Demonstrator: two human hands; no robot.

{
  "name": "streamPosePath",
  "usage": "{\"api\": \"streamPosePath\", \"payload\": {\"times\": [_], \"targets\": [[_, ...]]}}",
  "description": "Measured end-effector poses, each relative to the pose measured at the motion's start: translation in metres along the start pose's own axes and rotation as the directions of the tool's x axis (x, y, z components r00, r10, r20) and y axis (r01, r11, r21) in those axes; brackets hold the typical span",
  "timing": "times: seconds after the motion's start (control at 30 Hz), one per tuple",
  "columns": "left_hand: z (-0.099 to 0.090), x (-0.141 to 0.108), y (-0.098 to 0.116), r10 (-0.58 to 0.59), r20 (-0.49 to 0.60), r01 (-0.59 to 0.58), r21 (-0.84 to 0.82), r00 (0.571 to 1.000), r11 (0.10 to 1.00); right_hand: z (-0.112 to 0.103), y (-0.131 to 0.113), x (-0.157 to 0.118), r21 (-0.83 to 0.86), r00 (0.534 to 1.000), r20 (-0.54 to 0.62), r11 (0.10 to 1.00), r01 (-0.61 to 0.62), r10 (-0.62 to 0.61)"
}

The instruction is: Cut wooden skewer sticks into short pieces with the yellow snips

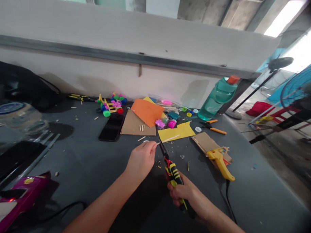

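Observation:
My left hand (142,157) pinches one end of a thin pale stick (171,138) that points to the right over a yellow paper (184,130). My right hand (182,189) is wrapped round the black and yellow handles of long-nose pliers (175,173). The jaws of the pliers reach up to the stick just beside my left fingertips; whether they are closed on it I cannot tell. Several short cut stick pieces (142,128) lie on a brown cardboard piece (129,124) beyond my left hand, and small scraps are scattered on the dark table (96,186).
A yellow glue gun (220,163) rests on cardboard at the right, near orange-handled pliers (215,127) and a green bottle (217,99). A phone (112,127), orange paper (148,111) and a colourful model (110,106) lie behind. Left are a plastic jar (17,118) and purple power strip (25,195).

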State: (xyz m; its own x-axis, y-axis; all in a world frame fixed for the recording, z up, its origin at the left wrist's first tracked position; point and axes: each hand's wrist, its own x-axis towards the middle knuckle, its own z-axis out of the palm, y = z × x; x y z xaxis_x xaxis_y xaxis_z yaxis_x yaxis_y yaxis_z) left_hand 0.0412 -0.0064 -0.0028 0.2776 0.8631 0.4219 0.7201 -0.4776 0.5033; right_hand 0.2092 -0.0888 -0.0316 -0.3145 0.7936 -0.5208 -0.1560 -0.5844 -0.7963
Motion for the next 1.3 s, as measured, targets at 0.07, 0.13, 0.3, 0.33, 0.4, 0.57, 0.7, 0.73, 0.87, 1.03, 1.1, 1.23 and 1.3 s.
{"api": "streamPosePath", "payload": {"times": [0.07,0.13,0.3,0.33,0.4,0.57,0.7,0.73,0.87,1.03,1.1,1.23,1.3], "targets": [[0.000,-0.001,-0.003,0.013,0.005,-0.013,0.000,1.000,1.000,-0.005,0.004,0.006,0.036,0.998,0.039,0.998,-0.041,0.040],[-0.001,-0.001,-0.006,0.033,0.005,-0.033,-0.005,0.999,0.999,-0.009,0.006,0.010,0.070,0.996,0.074,0.996,-0.058,0.052],[-0.003,0.000,-0.010,0.096,-0.001,-0.096,-0.003,0.995,0.995,-0.014,0.007,0.012,0.129,0.988,0.140,0.988,-0.079,0.061],[-0.004,0.000,-0.010,0.109,0.003,-0.109,-0.001,0.994,0.994,-0.014,0.006,0.010,0.134,0.988,0.143,0.988,-0.081,0.062],[-0.006,0.001,-0.009,0.135,0.010,-0.135,-0.001,0.991,0.991,-0.011,0.002,0.005,0.146,0.991,0.129,0.987,-0.067,0.048],[-0.007,0.001,-0.009,0.191,0.004,-0.191,-0.007,0.982,0.982,-0.001,-0.006,-0.007,0.191,0.997,0.083,0.981,-0.008,-0.008],[-0.003,0.001,-0.009,0.246,-0.017,-0.246,-0.021,0.969,0.969,0.003,-0.007,-0.012,0.234,0.997,0.072,0.972,0.013,-0.030],[-0.003,0.001,-0.008,0.250,-0.017,-0.250,-0.019,0.968,0.968,0.004,-0.008,-0.013,0.235,0.997,0.064,0.972,0.017,-0.033],[-0.003,0.000,-0.005,0.240,0.031,-0.240,0.026,0.970,0.970,0.004,-0.006,-0.016,0.210,0.999,0.036,0.977,0.024,-0.032],[-0.001,-0.003,-0.001,0.215,0.038,-0.218,0.098,0.976,0.971,0.001,-0.001,-0.010,0.162,0.999,0.050,0.986,-0.029,0.021],[0.001,-0.005,-0.001,0.209,0.020,-0.210,0.132,0.978,0.969,0.000,0.001,-0.007,0.156,0.997,0.061,0.987,-0.045,0.036],[0.003,-0.006,0.000,0.182,0.031,-0.185,0.168,0.983,0.968,0.003,-0.001,-0.009,0.121,0.999,0.021,0.992,-0.040,0.038],[0.004,-0.006,0.001,0.168,0.033,-0.171,0.164,0.985,0.972,0.008,-0.004,-0.013,0.110,0.999,-0.022,0.994,-0.026,0.029]]}}
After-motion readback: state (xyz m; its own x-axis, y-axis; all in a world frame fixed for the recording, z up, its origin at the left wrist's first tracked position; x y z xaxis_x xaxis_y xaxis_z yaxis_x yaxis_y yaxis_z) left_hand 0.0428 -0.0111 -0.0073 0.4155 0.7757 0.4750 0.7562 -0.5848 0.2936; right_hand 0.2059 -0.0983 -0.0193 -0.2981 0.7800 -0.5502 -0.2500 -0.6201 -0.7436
